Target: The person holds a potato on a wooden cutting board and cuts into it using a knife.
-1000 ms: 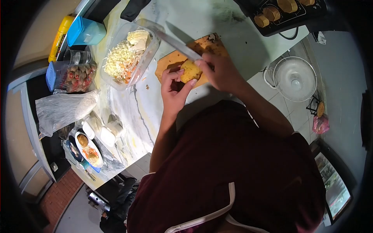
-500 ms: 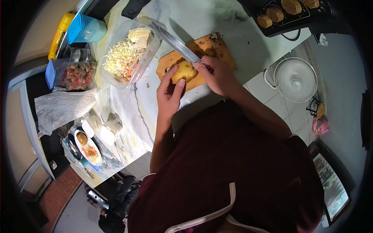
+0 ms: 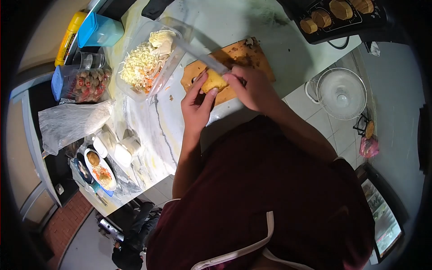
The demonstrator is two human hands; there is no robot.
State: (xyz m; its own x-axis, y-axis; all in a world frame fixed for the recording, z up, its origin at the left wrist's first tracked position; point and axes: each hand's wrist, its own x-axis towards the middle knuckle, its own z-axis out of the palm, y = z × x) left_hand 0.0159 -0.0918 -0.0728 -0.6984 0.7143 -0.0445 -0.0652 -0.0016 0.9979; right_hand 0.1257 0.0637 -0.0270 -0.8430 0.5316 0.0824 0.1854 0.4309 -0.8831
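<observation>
In the head view, I have the thumb and fingertips of my left hand [image 3: 194,112] closed round a rounded yellow potato [image 3: 215,81] with brownish blotches, held over the near side of a flat orange-brown wooden cutting board [image 3: 258,61]; I cannot tell whether its underside touches the wood. My right hand [image 3: 253,89] is wrapped round the grip of a long grey metal knife [image 3: 203,56], the grip itself mostly hidden in my palm, its blurred blade slanting away toward a clear rectangular plastic container [image 3: 173,67] of pale and orange shreds. My right thumb sits right by the potato, near the base of the blade. As I judge it, the worst risk is a slip: if the potato's surface is damp, it could roll in my left fingertips, and the edge could ride off it into either thumb. Pressing too hard could bring the same cut. The far end of the blade reaches close to the container, so a wide swing might knock its wall, and a loose left pinch could drop the potato among the dark scraps on the board
</observation>
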